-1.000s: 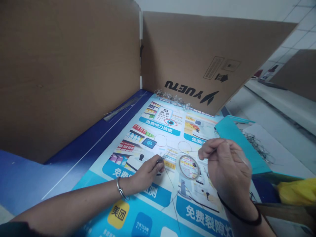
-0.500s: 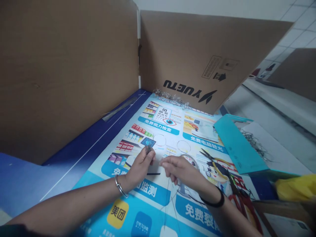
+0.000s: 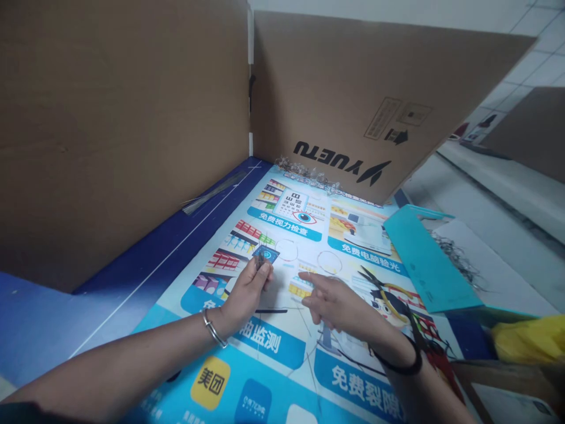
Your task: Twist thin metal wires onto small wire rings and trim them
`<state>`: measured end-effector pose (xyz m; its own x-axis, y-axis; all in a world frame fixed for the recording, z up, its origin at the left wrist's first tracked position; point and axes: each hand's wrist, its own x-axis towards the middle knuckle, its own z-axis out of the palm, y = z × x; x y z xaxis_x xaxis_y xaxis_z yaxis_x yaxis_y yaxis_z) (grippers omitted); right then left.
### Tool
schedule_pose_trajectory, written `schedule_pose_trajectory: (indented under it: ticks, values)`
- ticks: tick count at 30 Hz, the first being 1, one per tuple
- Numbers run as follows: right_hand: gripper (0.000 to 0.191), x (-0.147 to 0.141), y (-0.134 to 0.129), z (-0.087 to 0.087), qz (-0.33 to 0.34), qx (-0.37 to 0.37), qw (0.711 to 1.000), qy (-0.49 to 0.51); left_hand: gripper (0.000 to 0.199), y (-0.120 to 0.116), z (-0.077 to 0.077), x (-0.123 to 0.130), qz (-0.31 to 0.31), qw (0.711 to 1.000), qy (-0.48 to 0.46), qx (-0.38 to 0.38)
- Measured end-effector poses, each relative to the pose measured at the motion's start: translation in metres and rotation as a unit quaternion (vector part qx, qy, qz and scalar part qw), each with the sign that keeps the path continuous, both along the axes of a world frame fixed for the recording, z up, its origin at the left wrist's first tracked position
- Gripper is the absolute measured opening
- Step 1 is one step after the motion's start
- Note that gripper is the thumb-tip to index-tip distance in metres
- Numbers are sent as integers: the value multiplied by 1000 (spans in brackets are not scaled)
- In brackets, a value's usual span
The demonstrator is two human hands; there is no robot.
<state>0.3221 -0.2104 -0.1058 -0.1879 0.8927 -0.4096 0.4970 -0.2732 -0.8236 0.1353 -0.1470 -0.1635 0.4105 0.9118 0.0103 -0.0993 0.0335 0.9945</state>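
Observation:
Thin dark wires stick out above and below my left hand, which is closed around them over the printed poster. To its right, my right hand hovers with thumb and index finger apart; nothing shows between them. The two hands do not touch. More thin wires lie loosely on the poster below the right hand. Scissors or pliers with dark blades lie to the right of my right hand.
Cardboard panels stand at the left and back. Clear, tangled bits lie along the back panel's foot. At the right are an open turquoise box with tangled wires and a yellow bag.
My right hand has opened its pinch and moved slightly right, away from the left hand. My left hand has shifted slightly left, still closed on the wires.

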Motion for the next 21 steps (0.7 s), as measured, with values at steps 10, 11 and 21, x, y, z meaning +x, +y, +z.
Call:
schedule_pose_trajectory:
  ticks: [10, 11, 21]
  values:
    - [28, 36, 16, 29, -203, 160, 959, 118, 23, -4, 2, -6, -15, 999, -38, 8]
    - [25, 37, 23, 27, -241, 194, 939, 148, 23, -6, 2, -8, -20, 999, -28, 18]
    - [32, -54, 84, -30, -214, 113, 901, 360, 26, -14, 6, -18, -67, 993, 49, 86]
